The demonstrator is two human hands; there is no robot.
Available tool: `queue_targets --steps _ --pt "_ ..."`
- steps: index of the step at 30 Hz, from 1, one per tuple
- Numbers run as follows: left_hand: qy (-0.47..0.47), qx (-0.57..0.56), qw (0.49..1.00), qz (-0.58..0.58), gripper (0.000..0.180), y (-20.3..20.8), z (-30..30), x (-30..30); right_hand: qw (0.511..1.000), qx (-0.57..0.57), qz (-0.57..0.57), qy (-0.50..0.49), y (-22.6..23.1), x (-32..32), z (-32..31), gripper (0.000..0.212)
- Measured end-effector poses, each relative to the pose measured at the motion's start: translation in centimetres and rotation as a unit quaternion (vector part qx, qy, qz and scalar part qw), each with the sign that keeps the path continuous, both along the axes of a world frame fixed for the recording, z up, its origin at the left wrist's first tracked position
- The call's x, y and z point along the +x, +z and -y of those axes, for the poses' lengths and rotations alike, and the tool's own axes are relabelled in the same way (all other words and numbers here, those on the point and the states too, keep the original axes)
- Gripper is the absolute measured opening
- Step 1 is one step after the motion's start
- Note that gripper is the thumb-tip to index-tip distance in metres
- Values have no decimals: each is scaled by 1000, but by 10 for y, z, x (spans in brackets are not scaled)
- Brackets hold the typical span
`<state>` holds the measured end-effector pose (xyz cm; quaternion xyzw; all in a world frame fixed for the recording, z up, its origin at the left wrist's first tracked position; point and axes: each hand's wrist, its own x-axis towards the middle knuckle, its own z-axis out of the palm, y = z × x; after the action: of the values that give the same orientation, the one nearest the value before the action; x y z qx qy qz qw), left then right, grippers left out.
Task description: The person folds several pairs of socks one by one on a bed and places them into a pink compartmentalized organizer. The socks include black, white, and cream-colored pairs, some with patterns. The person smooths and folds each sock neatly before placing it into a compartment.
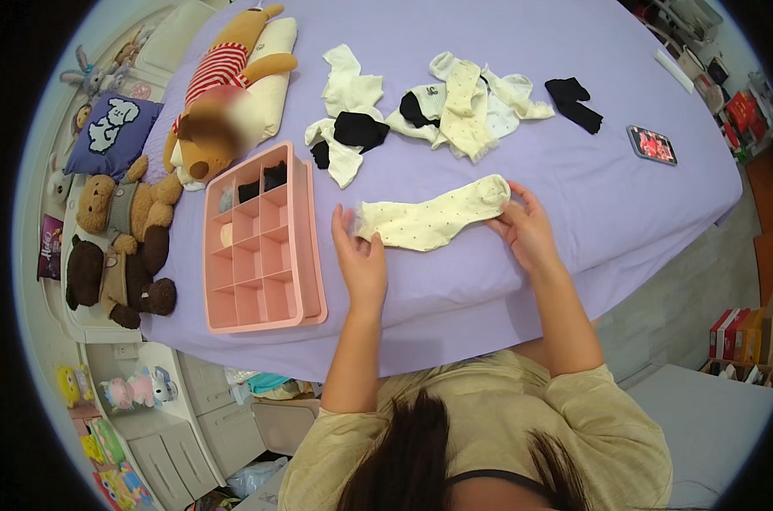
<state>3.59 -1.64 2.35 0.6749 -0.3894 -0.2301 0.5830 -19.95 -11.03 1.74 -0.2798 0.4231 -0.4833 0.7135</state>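
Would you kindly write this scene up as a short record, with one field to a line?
left hand: at the frilled end of a dotted cream sock; how firmly it grips is unclear
right hand: holding that sock's rounded end
surface: lilac sheet
left of the hands: pink divided box, a few compartments filled with black, grey and cream items
beyond the hands: loose white, cream and black socks
far right: phone, lying flat
left of the box: teddy bears
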Motion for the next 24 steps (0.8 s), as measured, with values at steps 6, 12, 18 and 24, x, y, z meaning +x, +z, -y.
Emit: queue_targets --steps 6,12,18,24 --pt "-62 -35 928 366 51 16 2 -5 812 -379 -435 -88 5 -6 3 42" --pt "-252 63 841 474 53 0 15 -40 602 -549 -552 178 4 24 -20 52" --pt "-257 85 834 480 59 -4 16 -35 561 -470 -663 156 2 7 -11 45" --pt "-232 3 872 430 34 -21 9 -20 656 -434 -612 85 -7 -14 9 29"
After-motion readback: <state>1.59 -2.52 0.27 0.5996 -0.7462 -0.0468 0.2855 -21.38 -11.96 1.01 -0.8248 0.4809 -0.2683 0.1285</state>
